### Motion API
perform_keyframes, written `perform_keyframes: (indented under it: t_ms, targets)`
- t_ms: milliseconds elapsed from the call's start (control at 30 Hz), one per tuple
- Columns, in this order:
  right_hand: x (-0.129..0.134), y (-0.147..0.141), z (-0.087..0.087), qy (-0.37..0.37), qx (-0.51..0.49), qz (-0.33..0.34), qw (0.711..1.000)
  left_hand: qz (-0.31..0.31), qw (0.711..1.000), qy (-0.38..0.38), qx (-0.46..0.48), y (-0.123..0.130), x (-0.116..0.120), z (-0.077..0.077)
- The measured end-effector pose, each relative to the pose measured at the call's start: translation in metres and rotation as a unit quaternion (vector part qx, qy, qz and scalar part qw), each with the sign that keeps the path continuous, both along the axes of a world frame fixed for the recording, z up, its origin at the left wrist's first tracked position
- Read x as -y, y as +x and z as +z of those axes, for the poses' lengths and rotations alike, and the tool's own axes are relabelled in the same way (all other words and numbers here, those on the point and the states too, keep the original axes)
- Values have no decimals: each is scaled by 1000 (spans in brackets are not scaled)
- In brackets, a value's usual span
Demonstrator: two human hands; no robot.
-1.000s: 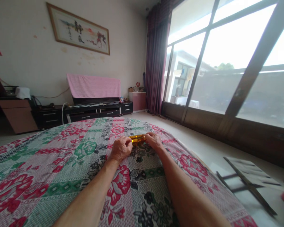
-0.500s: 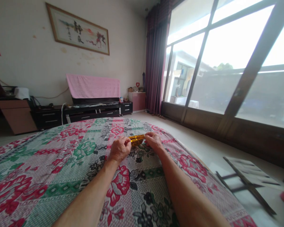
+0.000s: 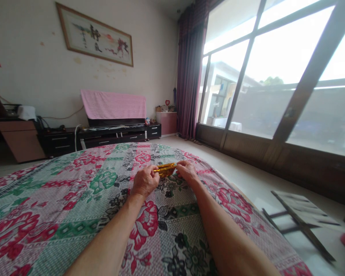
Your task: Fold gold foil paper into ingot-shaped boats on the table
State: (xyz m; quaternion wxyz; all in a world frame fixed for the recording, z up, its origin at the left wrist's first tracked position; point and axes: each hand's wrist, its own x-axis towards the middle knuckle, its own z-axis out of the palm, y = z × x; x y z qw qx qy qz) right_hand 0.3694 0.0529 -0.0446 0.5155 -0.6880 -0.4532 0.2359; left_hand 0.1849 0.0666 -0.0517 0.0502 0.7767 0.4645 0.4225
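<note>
A shiny gold piece, like folded foil paper (image 3: 166, 169), is stretched between my two hands just above the flowered cloth (image 3: 103, 199). My left hand (image 3: 145, 180) pinches its left end between thumb and fingers. At the right end, the fingertips of my right hand (image 3: 186, 170) are closed on its edge. The gold piece lies in narrow layered folds, with its lower part hanging toward the cloth. What lies behind the fingers is hidden.
The flowered cloth covers a wide rounded surface. Beyond it stands a low black cabinet (image 3: 115, 136) with a pink towel (image 3: 113, 105) over a screen-like shape. A low stool or small table (image 3: 304, 209) stands on the floor at right, below large windows (image 3: 276, 76).
The gold piece has tilted slightly and shows more of its lower face between my hands. Both hands keep nearly the same place.
</note>
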Motion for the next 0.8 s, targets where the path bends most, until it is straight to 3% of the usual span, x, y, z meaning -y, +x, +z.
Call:
perform_keyframes:
  t_ms: [433,800]
  targets:
    - [-2,-2,-4,21,13,1,1000,-22,999,47,2,0,-3,-2]
    - [-8,4,-11,19,49,-13,999,-7,999,28,-18,0,-3,-2]
